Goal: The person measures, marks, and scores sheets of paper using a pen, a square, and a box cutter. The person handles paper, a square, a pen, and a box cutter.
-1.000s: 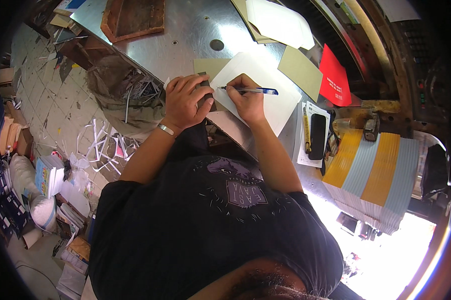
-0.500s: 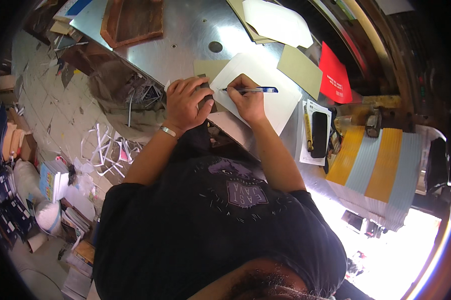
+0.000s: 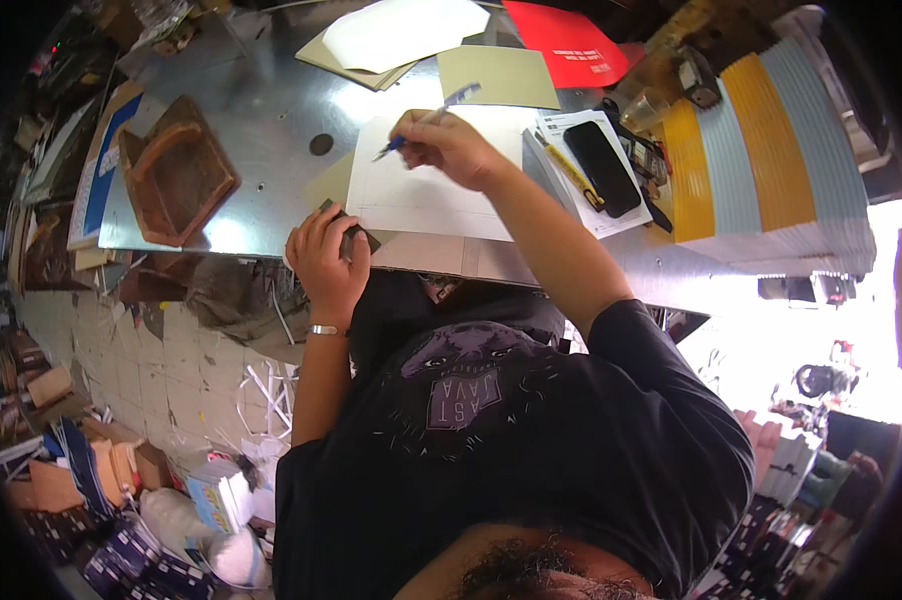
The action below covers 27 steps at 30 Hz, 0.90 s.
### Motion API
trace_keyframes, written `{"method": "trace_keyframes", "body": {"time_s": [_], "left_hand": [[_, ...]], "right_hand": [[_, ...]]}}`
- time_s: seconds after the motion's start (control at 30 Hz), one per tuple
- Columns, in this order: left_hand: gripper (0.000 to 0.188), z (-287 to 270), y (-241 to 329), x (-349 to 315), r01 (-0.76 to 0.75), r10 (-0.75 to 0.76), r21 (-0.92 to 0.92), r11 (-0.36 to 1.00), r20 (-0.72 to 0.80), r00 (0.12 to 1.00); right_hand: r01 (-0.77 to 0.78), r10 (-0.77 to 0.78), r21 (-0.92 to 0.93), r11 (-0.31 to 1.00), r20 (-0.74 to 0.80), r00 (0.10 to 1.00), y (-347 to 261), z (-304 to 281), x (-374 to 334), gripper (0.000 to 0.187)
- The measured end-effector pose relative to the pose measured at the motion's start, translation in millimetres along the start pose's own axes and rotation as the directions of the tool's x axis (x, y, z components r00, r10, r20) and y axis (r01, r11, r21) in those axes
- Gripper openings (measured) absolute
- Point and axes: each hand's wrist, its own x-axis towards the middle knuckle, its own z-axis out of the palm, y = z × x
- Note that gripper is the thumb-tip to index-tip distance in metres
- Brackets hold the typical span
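Note:
A large white sheet (image 3: 426,205) lies on the metal table in front of me. My right hand (image 3: 443,148) is closed around a blue-and-white pen (image 3: 396,144), its tip above the left part of the sheet. Faint lines seem to run along the sheet's near side. At the table's front edge, my left hand (image 3: 323,258) is wrapped over a dark grey block (image 3: 363,238) beside the sheet's lower left corner. The fingers hide much of that block. A tan card (image 3: 329,184) shows partly from under the sheet's left side.
Right of the sheet, a yellow cutter (image 3: 574,176) and a black phone (image 3: 603,168) lie on papers. Yellow and blue stacks (image 3: 761,150) stand farther right. A rusty brown tray (image 3: 179,180) sits at left. Tan board (image 3: 501,78), red card (image 3: 571,45) and white sheets (image 3: 401,35) lie behind.
The view has turned, so the table now lies straighter across it. My right hand has lifted the pen, now held more upright over the sheet. My left hand stays on the dark block.

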Motion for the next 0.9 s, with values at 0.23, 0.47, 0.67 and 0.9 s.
{"method": "trace_keyframes", "body": {"time_s": [0.23, 0.47, 0.67, 0.9], "left_hand": [[0.021, -1, 2, -1, 0.033, -0.034, -0.024, 0.999, -0.006, 0.999], [0.022, -1, 4, 6, -0.023, 0.023, -0.039, 0.999, -0.015, 1.0], [0.021, 3, 1, 4, -0.049, 0.049, 0.001, 0.999, -0.018, 0.999], [0.023, -2, -2, 0, -0.003, 0.004, -0.023, 1.0, 0.033, 0.999]], "right_hand": [[-0.474, -0.103, -0.88, 0.034, -0.474, 0.874, -83, -75, -26, 0.054], [-0.688, -0.185, -0.723, -0.059, -0.67, 0.719, -133, -168, -88, 0.046], [-0.807, -0.186, -0.573, -0.146, -0.785, 0.591, -151, -193, -166, 0.057], [-0.653, -0.482, -0.757, -0.013, -0.567, 0.668, -113, -125, -204, 0.049]]}}
